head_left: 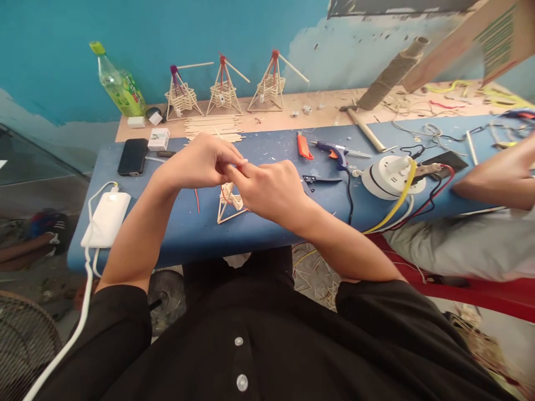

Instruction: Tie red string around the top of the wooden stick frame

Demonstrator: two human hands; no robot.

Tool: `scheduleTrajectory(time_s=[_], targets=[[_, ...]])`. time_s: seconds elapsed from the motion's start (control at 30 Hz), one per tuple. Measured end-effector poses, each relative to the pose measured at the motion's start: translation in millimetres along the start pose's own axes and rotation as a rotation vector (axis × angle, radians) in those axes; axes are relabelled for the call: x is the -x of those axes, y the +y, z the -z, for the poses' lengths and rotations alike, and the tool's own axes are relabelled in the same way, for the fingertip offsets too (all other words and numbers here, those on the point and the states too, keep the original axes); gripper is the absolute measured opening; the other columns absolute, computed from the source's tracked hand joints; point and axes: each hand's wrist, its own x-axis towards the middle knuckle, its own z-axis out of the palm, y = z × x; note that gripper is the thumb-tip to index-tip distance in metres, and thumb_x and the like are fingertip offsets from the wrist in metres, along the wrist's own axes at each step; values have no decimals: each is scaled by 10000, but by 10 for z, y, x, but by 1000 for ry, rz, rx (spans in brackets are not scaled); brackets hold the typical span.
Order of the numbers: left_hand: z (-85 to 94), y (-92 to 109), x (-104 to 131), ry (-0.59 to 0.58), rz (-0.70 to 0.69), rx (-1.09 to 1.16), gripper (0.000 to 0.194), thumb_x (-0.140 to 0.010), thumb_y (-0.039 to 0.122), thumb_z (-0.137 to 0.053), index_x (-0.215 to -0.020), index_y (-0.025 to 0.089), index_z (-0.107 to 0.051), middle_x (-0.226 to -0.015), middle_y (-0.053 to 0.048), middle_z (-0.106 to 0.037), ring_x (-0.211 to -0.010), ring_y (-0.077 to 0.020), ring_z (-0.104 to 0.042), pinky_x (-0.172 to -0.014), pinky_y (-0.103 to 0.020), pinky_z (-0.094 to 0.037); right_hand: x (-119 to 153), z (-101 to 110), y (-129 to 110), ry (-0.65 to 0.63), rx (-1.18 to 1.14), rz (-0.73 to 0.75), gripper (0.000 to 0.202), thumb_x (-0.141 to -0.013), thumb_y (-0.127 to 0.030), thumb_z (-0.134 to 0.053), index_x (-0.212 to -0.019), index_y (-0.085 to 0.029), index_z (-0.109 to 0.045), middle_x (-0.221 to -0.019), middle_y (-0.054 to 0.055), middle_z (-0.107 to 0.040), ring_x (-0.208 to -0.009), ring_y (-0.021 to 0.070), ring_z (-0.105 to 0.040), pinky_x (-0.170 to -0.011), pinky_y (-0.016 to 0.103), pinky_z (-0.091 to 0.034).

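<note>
Bottle (121, 86), clear plastic, green cap and label, stands before the teal wall (259, 28). Black rectangular device (132, 157), flat on the blue worktop (184, 236); small white box (159, 139) just beside it. White slab-shaped device (109, 218), cable plugged in, near the worktop's left end. Wooden-handled hammer (366, 130), its head near a brown cardboard tube (392, 73). Round white power socket (378, 179), several cables attached. Fan grille (25, 345), lower left, partly in view.

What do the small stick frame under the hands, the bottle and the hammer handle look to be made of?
Small stick frame: probably wood or bamboo, unpolished-looking, from its pale, thin sticks.
Bottle: likely glossy plastic; see-through upper walls with highlights.
Hammer handle: apparently matte wood, going by its tan colour; grain too small to make out.
</note>
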Motion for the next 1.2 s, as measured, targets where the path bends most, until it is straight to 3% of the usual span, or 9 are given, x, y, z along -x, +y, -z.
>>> scheduleTrajectory(time_s=[0.1, 0.23, 0.5, 0.67, 0.8, 0.9, 1.03, 1.2], targets=[[23, 11, -9, -14, -4, -6, 408, -639, 99, -563, -864, 222, -879, -979, -43, -880, -906, -245, -823, -718, -316, -610, -129, 169, -59, -144, 48, 22, 397, -1051, -58, -419, -1198, -145, -777, -961, 155, -832, -752, 219, -712, -640, 352, -240], [59, 51, -12, -44, 24, 17, 369, -634, 112, -546, -814, 202, -855, -957, -44, -877, -910, -252, -821, -750, -331, -619, -204, 253, -133, -162, 43, 47, 393, -1012, 7, -429, -1096, -135, -787, -932, 170, -834, -780, 231, -732, -660, 349, -297], [74, 42, -5, -53, 11, 56, 278, -703, 128, -590, -778, 209, -845, -930, -37, -869, -900, -224, -816, -744, -292, -598, -293, 151, -88, -30, -112, 76, 237, -1058, -269, -625, -943, -182, -812, -789, 147, -789, -879, 299, -752, -767, 401, -369], [51, 2, -5, -30, 21, 56, 280, -701, 135, -606, -807, 206, -856, -958, -42, -874, -868, -213, -803, -713, -286, -607, -262, 227, -17, -57, -90, 66, 163, -1007, -244, -651, -1022, -178, -799, -826, 146, -799, -830, 292, -721, -767, 394, -356], [25, -30, -1, -30, 32, 61, 292, -741, 145, -642, -882, 227, -884, -960, -30, -875, -784, -174, -776, -653, -253, -582, -132, 337, 116, -130, -50, 12, 267, -969, -196, -630, -1191, -157, -774, -859, 126, -803, -719, 249, -668, -730, 363, -335], [10, -59, 2, -10, 33, 64, 321, -775, 151, -665, -962, 247, -908, -1010, -40, -881, -810, -176, -791, -652, -253, -586, -16, 362, 248, -232, -64, 18, 276, -974, -178, -564, -1150, -167, -776, -861, 101, -790, -654, 205, -603, -690, 345, -303], [-5, -104, -7, 14, 56, 65, 288, -797, 163, -717, -985, 255, -917, -1010, -62, -882, -875, -214, -824, -678, -280, -610, 19, 224, 499, -330, -129, 16, 245, -952, -157, -538, -948, -187, -781, -784, 64, -736, -660, 179, -561, -698, 336, -308], [-9, -148, -28, 22, 20, 45, 223, -848, 191, -746, -969, 278, -912, -994, -60, -883, -886, -223, -838, -776, -329, -650, -303, -212, 945, -188, -479, -79, 198, -906, -161, -599, -929, -178, -795, -783, 36, -731, -769, 177, -619, -792, 341, -420]])
